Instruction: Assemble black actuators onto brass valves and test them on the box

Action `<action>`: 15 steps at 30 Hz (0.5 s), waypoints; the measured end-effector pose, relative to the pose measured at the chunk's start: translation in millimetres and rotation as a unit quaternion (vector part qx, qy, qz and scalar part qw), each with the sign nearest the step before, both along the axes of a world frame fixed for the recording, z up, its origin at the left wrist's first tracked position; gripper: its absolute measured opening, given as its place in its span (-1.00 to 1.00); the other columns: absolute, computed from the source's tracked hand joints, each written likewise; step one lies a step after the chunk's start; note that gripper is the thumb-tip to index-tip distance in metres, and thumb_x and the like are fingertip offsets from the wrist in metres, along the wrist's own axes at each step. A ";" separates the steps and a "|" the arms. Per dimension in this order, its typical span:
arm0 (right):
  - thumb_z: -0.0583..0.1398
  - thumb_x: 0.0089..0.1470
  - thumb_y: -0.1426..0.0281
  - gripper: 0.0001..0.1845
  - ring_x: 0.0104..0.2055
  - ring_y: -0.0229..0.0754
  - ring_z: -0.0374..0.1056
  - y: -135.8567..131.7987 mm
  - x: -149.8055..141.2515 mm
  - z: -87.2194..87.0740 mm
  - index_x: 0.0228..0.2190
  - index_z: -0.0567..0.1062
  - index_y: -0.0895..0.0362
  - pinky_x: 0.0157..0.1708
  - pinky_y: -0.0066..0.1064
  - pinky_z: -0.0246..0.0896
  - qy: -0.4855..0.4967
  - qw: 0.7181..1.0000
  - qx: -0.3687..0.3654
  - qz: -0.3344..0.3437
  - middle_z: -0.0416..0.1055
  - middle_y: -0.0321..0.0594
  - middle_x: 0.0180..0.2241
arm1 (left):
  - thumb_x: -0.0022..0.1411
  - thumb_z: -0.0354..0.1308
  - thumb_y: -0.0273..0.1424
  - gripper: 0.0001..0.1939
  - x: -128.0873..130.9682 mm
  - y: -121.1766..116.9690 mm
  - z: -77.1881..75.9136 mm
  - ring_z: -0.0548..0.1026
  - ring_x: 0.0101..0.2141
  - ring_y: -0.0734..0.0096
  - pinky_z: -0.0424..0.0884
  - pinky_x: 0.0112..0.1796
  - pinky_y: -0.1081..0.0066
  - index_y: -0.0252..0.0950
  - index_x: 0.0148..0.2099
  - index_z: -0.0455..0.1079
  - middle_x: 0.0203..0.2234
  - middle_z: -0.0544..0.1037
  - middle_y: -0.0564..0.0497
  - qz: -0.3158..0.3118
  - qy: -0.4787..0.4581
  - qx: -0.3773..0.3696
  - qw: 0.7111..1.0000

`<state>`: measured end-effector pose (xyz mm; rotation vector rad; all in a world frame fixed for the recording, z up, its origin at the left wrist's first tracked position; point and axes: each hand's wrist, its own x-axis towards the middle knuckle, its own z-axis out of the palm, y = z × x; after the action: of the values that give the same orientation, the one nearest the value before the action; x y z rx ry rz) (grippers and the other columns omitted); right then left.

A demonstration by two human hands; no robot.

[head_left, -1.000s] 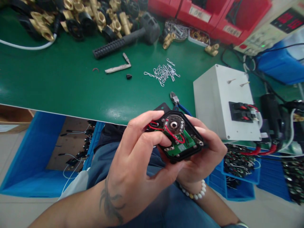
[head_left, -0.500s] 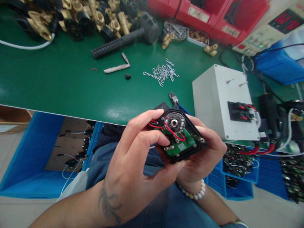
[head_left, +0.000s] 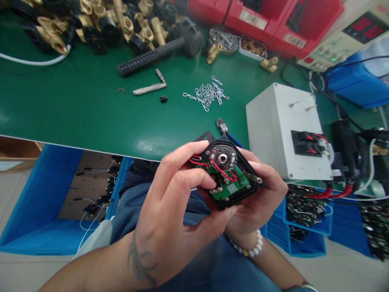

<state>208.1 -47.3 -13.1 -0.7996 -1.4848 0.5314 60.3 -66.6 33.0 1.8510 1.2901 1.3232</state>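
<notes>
An open black housing with a green circuit board (head_left: 234, 187), red wires and a round metal-centred disc is held above my lap, tilted toward me. My left hand (head_left: 179, 202) grips its left side, one fingertip pressing near the board's lower left part. From the right and below, my right hand (head_left: 258, 198) wraps round the housing; some of its fingers are hidden behind it. Just beyond the housing, a pair of blue-handled cutting pliers (head_left: 223, 126) lies on the green table (head_left: 91, 113). Several silver spring clips (head_left: 209, 94) are heaped farther back.
A black mallet (head_left: 164, 50) lies before a pile of brass valve fittings (head_left: 121, 24). Red bins (head_left: 252, 30) line the back. A grey-white box with switches (head_left: 267, 121) stands at right. Blue crates (head_left: 36, 202) sit below the table edge on both sides.
Almost nothing has moved. My left fingertip has shifted very slightly on the circuit board, and both hands keep the housing in the same place.
</notes>
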 end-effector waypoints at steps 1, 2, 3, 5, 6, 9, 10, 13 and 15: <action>0.40 0.09 0.21 -0.40 0.17 -0.16 0.37 -0.1 -0.7 0.7 0.13 0.42 0.06 0.09 -0.26 0.47 0.000 1.000 -0.002 -0.002 0.40 -0.16 0.13 | 0.22 0.34 -0.39 -0.70 0.2 -0.2 0.4 0.47 0.17 -0.01 0.55 0.15 0.01 -0.21 -0.08 0.30 0.14 0.44 -0.22 0.001 -0.004 -0.004 1.000; 0.39 0.10 0.19 -0.41 0.17 -0.16 0.38 -0.3 -1.4 1.3 0.12 0.42 0.05 0.08 -0.26 0.48 0.000 1.000 -0.005 -0.005 0.40 -0.16 0.12 | 0.22 0.34 -0.39 -0.70 0.3 -0.3 1.0 0.47 0.18 -0.02 0.55 0.15 -0.01 -0.20 -0.08 0.30 0.14 0.44 -0.22 0.002 -0.006 -0.010 1.000; 0.38 0.11 0.17 -0.42 0.17 -0.16 0.38 -0.4 -2.1 1.9 0.12 0.43 0.04 0.07 -0.27 0.48 0.001 1.000 -0.010 -0.008 0.41 -0.16 0.12 | 0.21 0.34 -0.40 -0.69 0.3 -0.4 1.6 0.47 0.18 -0.03 0.54 0.15 -0.03 -0.20 -0.08 0.29 0.15 0.43 -0.21 0.002 -0.006 -0.014 1.000; 0.37 0.12 0.15 -0.43 0.16 -0.16 0.38 -0.8 -3.2 2.8 0.11 0.43 0.02 0.07 -0.27 0.49 0.001 1.000 -0.020 -0.015 0.41 -0.17 0.11 | 0.21 0.34 -0.40 -0.69 -0.3 -0.2 2.7 0.47 0.18 -0.03 0.53 0.16 -0.05 -0.19 -0.08 0.29 0.15 0.43 -0.22 0.001 0.000 -0.021 1.000; 0.37 0.12 0.13 -0.43 0.16 -0.15 0.39 -1.1 -3.5 2.9 0.10 0.43 0.01 0.06 -0.26 0.49 -0.004 1.000 -0.024 -0.020 0.41 -0.17 0.10 | 0.21 0.34 -0.40 -0.70 -0.8 -0.1 3.1 0.47 0.18 -0.02 0.53 0.15 -0.06 -0.18 -0.09 0.30 0.15 0.43 -0.21 -0.001 0.005 -0.022 1.000; 0.35 0.11 0.06 -0.42 0.13 -0.11 0.41 -1.8 -3.3 2.6 0.10 0.41 -0.04 0.04 -0.18 0.50 -0.026 0.998 -0.033 -0.040 0.42 -0.17 0.09 | 0.21 0.34 -0.38 -0.70 -2.1 0.0 3.5 0.47 0.17 -0.02 0.55 0.13 -0.08 -0.16 -0.09 0.30 0.14 0.44 -0.18 -0.003 0.014 -0.018 1.000; 0.35 0.11 0.04 -0.42 0.12 -0.10 0.42 -2.0 -3.1 2.4 0.09 0.40 -0.05 0.04 -0.15 0.50 -0.033 0.998 -0.035 -0.047 0.42 -0.17 0.09 | 0.22 0.34 -0.39 -0.70 -2.1 0.0 3.4 0.47 0.17 -0.02 0.55 0.13 -0.08 -0.16 -0.09 0.30 0.14 0.44 -0.17 -0.004 0.012 -0.017 1.000; 0.34 0.13 0.04 -0.45 0.12 -0.11 0.42 -2.0 -3.4 2.5 0.08 0.40 -0.05 0.05 -0.16 0.49 -0.044 0.997 -0.037 -0.054 0.42 -0.19 0.08 | 0.22 0.33 -0.43 -0.70 -0.7 -0.8 2.8 0.46 0.19 0.00 0.53 0.16 -0.06 -0.17 -0.08 0.29 0.15 0.42 -0.18 -0.001 -0.005 -0.026 1.000; 0.34 0.14 0.10 -0.48 0.13 -0.15 0.41 -1.7 -4.4 3.6 0.07 0.41 -0.02 0.07 -0.23 0.49 -0.038 0.998 -0.031 -0.046 0.42 -0.19 0.09 | 0.21 0.34 -0.44 -0.69 0.7 -1.6 2.3 0.45 0.19 0.00 0.51 0.18 -0.05 -0.18 -0.07 0.30 0.15 0.42 -0.19 0.001 -0.015 -0.030 0.999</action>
<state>203.7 -49.0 -9.6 -0.9414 -1.4996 0.4843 61.0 -68.2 35.3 1.7822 1.3025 1.2949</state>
